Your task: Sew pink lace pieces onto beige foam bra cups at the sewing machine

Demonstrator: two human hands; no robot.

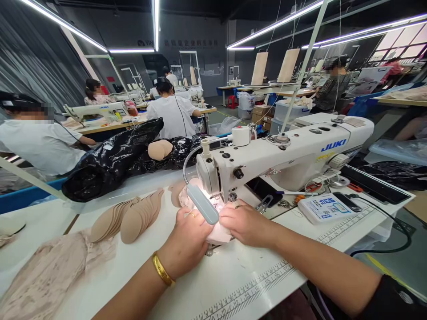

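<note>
Under the head of a white sewing machine (263, 155) lies a pale pink fabric piece (219, 235), lit by a small grey lamp (203, 204) on a flexible neck. My left hand (188, 242) is closed on the fabric's left side, a gold bangle at its wrist. From the right, my right hand (248, 222) pinches the same fabric, its fingertips close to the lamp. The lamp hides the needle area and part of the cloth. Two fanned stacks of beige oval pads (142, 218) rest left of my hands, beside a patterned lace fabric (53, 271).
Black plastic bags (113, 160) with more beige pads on top stand behind the table. Right of the machine are a white-and-blue box (325, 208), a dark phone (263, 192) and small scissors (265, 203). A printed ruler (248, 291) follows the front edge. Several people sit at other machines.
</note>
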